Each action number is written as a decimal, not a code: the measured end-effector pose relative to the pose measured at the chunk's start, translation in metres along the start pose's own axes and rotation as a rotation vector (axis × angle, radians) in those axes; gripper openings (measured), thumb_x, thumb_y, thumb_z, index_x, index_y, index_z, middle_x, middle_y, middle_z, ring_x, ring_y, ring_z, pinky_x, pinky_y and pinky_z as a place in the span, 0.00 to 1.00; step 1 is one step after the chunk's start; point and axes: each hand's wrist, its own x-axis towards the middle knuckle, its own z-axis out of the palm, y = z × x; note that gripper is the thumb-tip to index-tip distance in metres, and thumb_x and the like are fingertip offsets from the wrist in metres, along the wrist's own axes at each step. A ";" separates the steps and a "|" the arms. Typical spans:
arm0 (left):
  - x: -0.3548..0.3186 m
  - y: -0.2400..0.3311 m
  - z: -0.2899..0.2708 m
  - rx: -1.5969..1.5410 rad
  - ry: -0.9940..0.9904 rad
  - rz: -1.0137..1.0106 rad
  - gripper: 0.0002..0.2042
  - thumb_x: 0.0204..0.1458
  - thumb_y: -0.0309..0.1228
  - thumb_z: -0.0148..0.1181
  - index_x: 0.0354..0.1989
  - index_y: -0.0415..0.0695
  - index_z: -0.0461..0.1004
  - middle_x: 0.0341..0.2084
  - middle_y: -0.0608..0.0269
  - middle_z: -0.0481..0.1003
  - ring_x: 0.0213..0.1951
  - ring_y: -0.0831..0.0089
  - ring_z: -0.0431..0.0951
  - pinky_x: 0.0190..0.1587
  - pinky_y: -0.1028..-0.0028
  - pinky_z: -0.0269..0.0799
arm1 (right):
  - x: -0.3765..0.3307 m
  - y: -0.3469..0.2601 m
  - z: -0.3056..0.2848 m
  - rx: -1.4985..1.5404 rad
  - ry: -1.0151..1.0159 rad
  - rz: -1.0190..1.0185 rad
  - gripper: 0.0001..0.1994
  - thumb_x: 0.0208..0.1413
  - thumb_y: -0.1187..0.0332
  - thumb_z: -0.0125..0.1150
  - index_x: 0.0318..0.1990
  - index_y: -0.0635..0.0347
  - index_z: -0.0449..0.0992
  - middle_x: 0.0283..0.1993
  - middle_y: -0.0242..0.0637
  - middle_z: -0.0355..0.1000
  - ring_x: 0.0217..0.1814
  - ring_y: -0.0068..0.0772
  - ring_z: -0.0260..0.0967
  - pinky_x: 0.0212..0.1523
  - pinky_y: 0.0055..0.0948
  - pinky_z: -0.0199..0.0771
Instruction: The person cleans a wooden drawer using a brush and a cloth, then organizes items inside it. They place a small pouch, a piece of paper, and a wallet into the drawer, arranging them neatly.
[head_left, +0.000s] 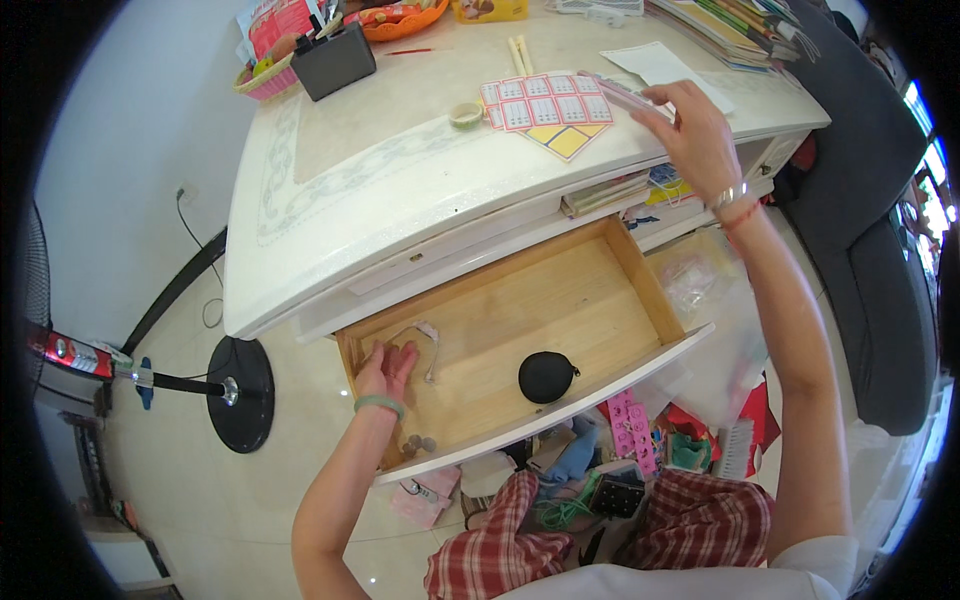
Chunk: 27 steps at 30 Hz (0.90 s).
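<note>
My left hand (385, 371) is inside the left end of a pulled-out wooden drawer (520, 310), its fingers apart and holding nothing. Beside its fingertips lies a thin whitish strap (432, 345). A round black zip case (546, 377) rests near the drawer's front, and a few coins (420, 443) sit in the near left corner. Over the white tabletop (400, 185), my right hand (692, 135) pinches the near end of a long, thin, pale pinkish object (620, 94); its kind is unclear. That object lies against red-bordered label sheets (545, 100), which overlap a yellow sheet (566, 140).
A tape roll (465, 115), white paper (668, 75), a black box (335, 62) and stacked books (715, 30) are on the table. Below the drawer is a jumble with a pink holed strip (632, 430). A round black stand base (240, 395) stands left; a dark sofa (850, 180) is right.
</note>
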 end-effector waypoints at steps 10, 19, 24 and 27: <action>-0.082 0.000 0.017 0.216 -0.153 -0.064 0.14 0.59 0.26 0.55 0.52 0.35 0.68 0.45 0.51 0.72 0.48 0.51 0.76 0.54 0.56 0.76 | 0.040 0.040 0.006 -0.081 -0.400 0.158 0.15 0.48 0.58 0.64 0.34 0.63 0.78 0.33 0.49 0.77 0.36 0.47 0.75 0.41 0.38 0.75; -0.121 -0.045 0.104 0.446 -0.652 -0.284 0.26 0.63 0.42 0.51 0.65 0.42 0.58 0.55 0.51 0.70 0.55 0.55 0.73 0.57 0.58 0.71 | -0.029 -0.019 -0.049 0.253 -0.275 0.305 0.12 0.51 0.64 0.65 0.35 0.65 0.77 0.27 0.36 0.76 0.27 0.22 0.72 0.31 0.24 0.73; -0.131 -0.056 0.193 0.056 -0.943 -0.387 0.34 0.59 0.55 0.52 0.68 0.50 0.52 0.62 0.46 0.61 0.63 0.53 0.63 0.61 0.49 0.64 | -0.080 -0.065 -0.041 0.351 -0.434 0.040 0.09 0.45 0.72 0.67 0.35 0.62 0.74 0.27 0.34 0.70 0.24 0.25 0.65 0.26 0.23 0.66; -0.117 -0.050 0.211 0.079 -0.981 -0.290 0.31 0.59 0.54 0.52 0.66 0.52 0.56 0.62 0.46 0.60 0.62 0.52 0.64 0.62 0.46 0.61 | -0.102 -0.072 -0.038 0.370 -0.447 0.023 0.11 0.45 0.72 0.68 0.35 0.62 0.73 0.28 0.35 0.69 0.24 0.28 0.65 0.26 0.26 0.66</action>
